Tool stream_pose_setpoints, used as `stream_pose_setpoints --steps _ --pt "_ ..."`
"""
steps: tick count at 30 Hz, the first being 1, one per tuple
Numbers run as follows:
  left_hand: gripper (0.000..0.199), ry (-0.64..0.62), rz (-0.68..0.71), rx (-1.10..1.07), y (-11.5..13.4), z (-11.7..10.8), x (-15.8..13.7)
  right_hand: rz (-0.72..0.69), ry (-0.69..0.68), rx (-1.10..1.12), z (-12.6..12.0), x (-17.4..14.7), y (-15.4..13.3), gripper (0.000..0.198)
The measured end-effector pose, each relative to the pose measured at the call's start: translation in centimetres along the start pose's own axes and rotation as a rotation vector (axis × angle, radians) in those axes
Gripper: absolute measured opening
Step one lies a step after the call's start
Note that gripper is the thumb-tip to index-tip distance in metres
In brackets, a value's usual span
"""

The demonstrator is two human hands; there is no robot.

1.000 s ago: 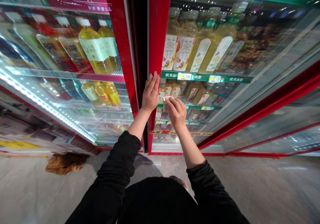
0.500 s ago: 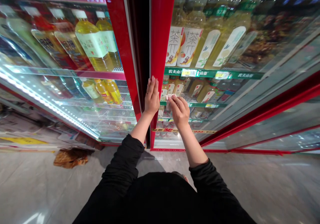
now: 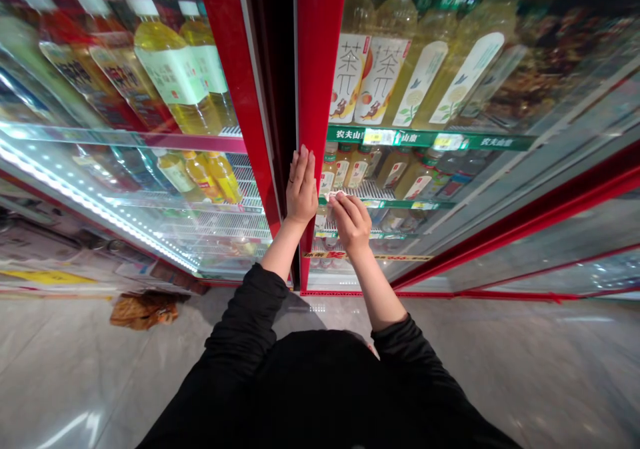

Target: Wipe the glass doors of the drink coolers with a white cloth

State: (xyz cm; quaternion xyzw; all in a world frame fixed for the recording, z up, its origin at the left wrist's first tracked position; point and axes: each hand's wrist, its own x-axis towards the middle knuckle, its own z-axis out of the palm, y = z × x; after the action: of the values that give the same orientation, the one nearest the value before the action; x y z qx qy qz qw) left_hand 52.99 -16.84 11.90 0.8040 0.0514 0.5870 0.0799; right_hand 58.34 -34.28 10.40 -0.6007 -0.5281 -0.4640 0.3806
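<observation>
My left hand (image 3: 302, 189) lies flat against the red door frame (image 3: 320, 69) of a drinks fridge, fingers stretched upward. Just right of it, my right hand (image 3: 353, 222) has its fingers closed on a crumpled white tissue (image 3: 334, 197), held against the glass door (image 3: 380, 199). Part of the tissue is hidden under the fingers. Behind the glass stand tall tea bottles (image 3: 383, 79) with white labels, above a green shelf strip (image 3: 480, 143). Smaller bottles (image 3: 357, 169) fill the shelf below.
On the left, another fridge door holds yellow drink bottles (image 3: 175, 75) and a lit LED strip (image 3: 100, 210). A brown crumpled item (image 3: 143, 310) lies on the grey tiled floor (image 3: 75, 362). A red frame bar (image 3: 525, 215) slants across the right side.
My right hand has shifted slightly left with the tissue, closer to the red frame. My left hand stays on the frame. The view has tilted a little downward.
</observation>
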Motion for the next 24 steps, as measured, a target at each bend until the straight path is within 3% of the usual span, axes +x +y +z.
stream_pose_setpoints --steps 4,7,10,14,18,21,24 --pt "0.065 -0.025 -0.026 0.026 0.2 0.0 0.1 0.163 0.109 -0.095 0.3 1.8 0.5 0.030" --pt "0.065 -0.019 -0.028 -0.006 0.1 0.1 0.0 0.259 0.080 -0.099 2.0 3.2 0.2 0.032" --pt "0.065 0.020 -0.015 0.015 0.2 0.1 0.0 0.209 -0.013 -0.064 2.8 2.7 -0.5 0.032" --pt "0.063 0.096 0.053 -0.019 0.3 0.1 0.3 0.083 -0.105 0.006 1.3 -0.4 -0.2 0.030" --pt "0.063 0.086 0.031 0.001 0.3 0.1 0.3 0.197 -0.076 -0.055 -0.3 -1.4 1.1 0.028" --pt "0.063 0.064 -0.025 0.015 0.4 0.1 0.1 0.286 0.016 -0.099 0.4 0.0 1.2 0.028" --pt "0.065 0.034 -0.105 0.018 0.8 0.0 0.0 0.258 0.017 -0.051 1.3 0.9 0.6 0.030"
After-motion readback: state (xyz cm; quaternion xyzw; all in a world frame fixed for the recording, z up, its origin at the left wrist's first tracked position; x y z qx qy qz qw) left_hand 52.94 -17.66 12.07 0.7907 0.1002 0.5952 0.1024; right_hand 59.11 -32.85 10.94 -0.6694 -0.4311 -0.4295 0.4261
